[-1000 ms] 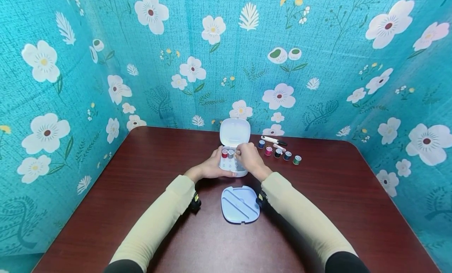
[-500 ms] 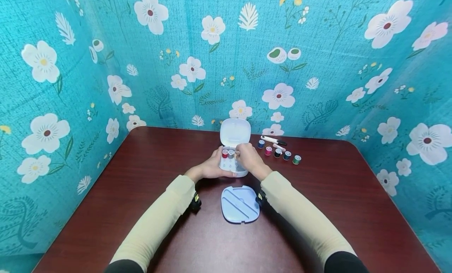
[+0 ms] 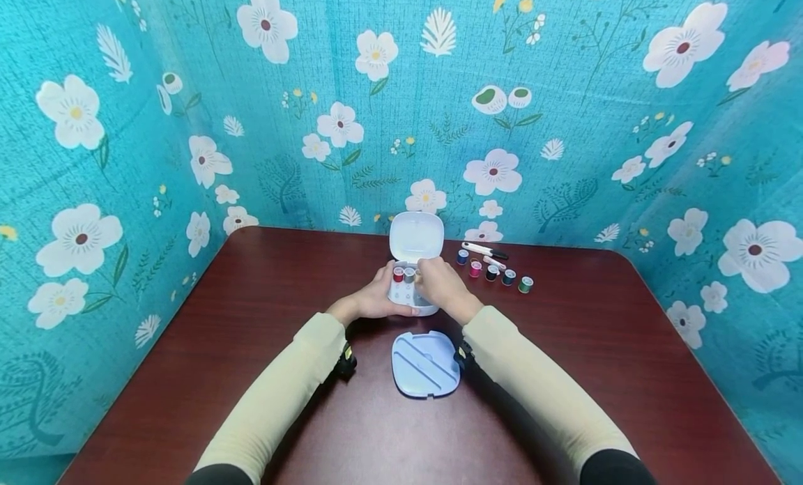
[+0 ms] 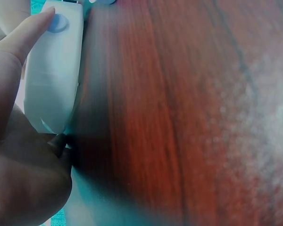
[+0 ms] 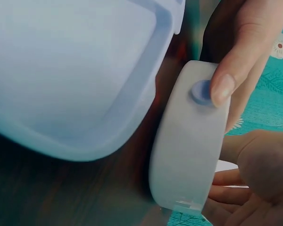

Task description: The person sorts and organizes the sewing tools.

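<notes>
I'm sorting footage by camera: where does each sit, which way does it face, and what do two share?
Head: on the person's head, facing forward and down at the table, white box and floral curtain; sleeved arms, left grip and right grip show.
Left wrist: on that wrist, facing the white box's front; left palm and left thumb show.
Right wrist: on that wrist, facing the same front, a pale blue tray beside it; right grip and left thumb show.
Both wrist views share the front button.

Remotely, I record the right hand [image 3: 444, 284] obscuring part of the white box [image 5: 184, 141], that hand's grasp too small to judge, and the right wrist view cropping the pale blue tray [image 5: 75, 61]
</notes>
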Tool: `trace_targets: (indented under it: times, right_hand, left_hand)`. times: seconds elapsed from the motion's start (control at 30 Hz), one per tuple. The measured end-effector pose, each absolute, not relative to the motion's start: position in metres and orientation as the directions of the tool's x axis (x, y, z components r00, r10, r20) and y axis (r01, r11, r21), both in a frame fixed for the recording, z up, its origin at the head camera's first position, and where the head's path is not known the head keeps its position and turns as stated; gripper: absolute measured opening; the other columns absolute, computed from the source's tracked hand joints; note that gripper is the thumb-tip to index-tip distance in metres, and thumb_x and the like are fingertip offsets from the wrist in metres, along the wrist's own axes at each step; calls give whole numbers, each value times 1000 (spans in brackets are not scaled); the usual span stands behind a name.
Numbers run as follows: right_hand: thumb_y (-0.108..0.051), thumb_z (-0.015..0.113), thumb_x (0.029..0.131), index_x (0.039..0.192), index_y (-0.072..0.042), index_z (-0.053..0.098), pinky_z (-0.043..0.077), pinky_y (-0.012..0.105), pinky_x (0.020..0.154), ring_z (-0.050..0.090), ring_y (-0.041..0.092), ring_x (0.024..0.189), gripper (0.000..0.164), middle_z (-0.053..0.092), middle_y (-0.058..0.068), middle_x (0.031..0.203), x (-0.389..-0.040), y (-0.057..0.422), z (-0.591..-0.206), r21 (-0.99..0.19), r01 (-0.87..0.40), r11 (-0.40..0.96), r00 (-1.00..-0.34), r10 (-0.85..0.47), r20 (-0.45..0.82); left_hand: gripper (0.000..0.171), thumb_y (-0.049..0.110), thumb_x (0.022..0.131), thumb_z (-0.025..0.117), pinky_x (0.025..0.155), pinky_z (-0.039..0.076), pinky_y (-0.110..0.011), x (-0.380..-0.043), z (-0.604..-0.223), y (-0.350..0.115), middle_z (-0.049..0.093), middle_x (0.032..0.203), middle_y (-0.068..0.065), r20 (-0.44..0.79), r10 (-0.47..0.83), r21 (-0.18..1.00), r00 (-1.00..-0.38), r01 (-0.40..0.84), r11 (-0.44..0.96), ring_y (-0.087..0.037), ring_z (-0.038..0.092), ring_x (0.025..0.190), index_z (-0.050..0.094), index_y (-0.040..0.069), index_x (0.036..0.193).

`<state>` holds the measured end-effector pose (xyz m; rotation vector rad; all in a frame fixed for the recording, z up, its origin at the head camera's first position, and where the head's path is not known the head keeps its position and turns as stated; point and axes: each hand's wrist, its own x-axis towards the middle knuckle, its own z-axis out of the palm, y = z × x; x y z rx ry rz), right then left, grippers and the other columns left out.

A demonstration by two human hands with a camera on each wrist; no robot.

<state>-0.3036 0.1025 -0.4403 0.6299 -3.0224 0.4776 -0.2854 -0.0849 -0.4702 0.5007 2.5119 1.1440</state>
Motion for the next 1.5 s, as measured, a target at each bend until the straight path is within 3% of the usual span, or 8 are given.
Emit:
trace_targets:
  times: [0.43,0.73,0.9,1.37,1.5]
  right_hand:
    - [-14,79,90,126,1,67,58,40,80,65,25,89,41,66,16,108,-286,114,-428,-316,-399,861,-917,-382,119]
    - [-13,77,91,127,2,67,57,42,89,67,27,101,41,66,19,119,-280,128,-431,-371,-396,840,-918,-367,148]
    - [-13,77,91,128,2,67,57,42,91,66,27,105,41,66,19,122,-275,133,-433,-390,-395,832,-918,-363,158]
    - [-11,77,90,124,3,69,58,42,88,65,28,98,38,67,18,115,-262,141,-432,-442,-407,800,-914,-361,187]
    - [-10,77,90,123,3,69,57,43,89,65,30,98,37,67,18,114,-259,146,-432,-456,-401,794,-916,-357,182]
  left_hand:
    - [134,53,79,83,120,27,-47,-285,-471,-85,7,167,-19,-174,436,756,-883,164,633,-32,25,148,-10,5,162]
    - [134,52,78,85,120,27,-47,-289,-473,-84,8,166,-21,-154,434,752,-888,180,635,-32,25,148,-8,2,162]
    - [135,53,76,86,118,30,-44,-294,-479,-83,12,165,-17,-172,422,752,-890,158,640,-28,30,145,-7,8,163]
    - [135,52,74,88,117,31,-43,-297,-483,-83,15,163,-13,-188,420,763,-888,138,632,-26,31,142,-6,15,163]
    - [132,51,76,87,116,32,-46,-293,-479,-83,19,160,-14,-167,429,767,-888,156,622,-27,34,140,-4,12,163]
